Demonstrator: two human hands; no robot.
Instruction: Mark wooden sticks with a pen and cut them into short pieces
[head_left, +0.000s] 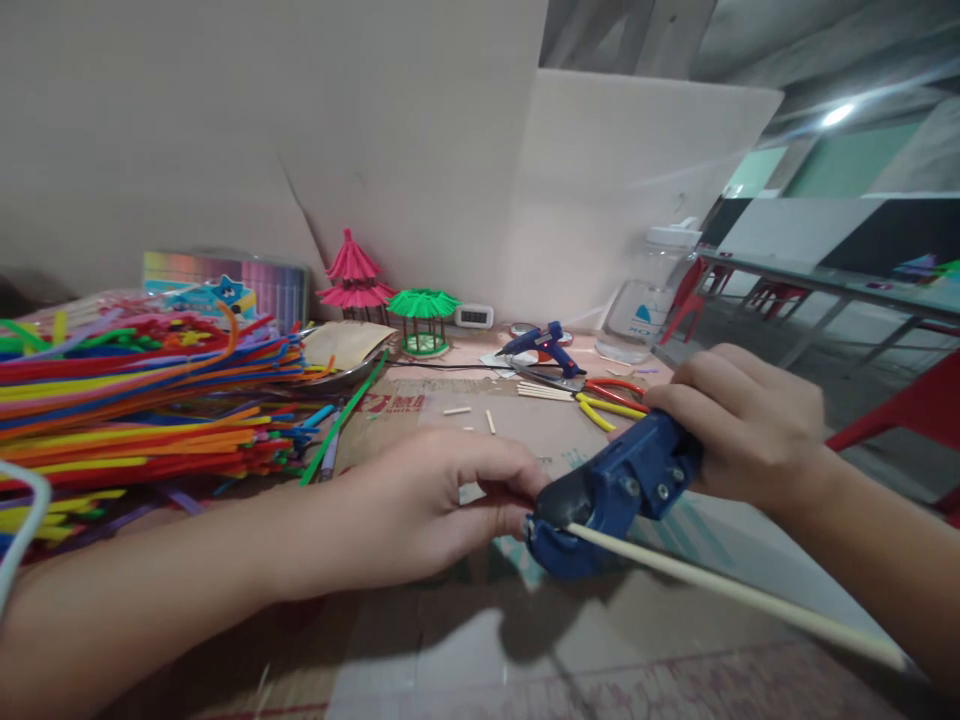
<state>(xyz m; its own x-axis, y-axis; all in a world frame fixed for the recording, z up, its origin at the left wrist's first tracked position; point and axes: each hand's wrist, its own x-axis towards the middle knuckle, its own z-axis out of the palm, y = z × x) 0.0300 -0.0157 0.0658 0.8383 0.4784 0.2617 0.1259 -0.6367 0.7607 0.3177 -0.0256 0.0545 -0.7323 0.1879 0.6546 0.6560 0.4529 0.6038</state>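
Note:
My right hand is closed round the handle of a blue cutting tool with a dark jaw. A long thin wooden stick lies in the jaw and runs off toward the lower right. My left hand is pinched shut right at the tool's jaw, thumb and fingers pressed together where the stick's short end would be; what it holds is hidden. Both hands hover just over a cardboard sheet on the table.
A big heap of coloured pipe cleaners fills the left. At the back stand a pink pagoda model, a green pavilion model, a blue glue gun, yellow and red pliers, a clear bottle. Cut stick pieces lie about.

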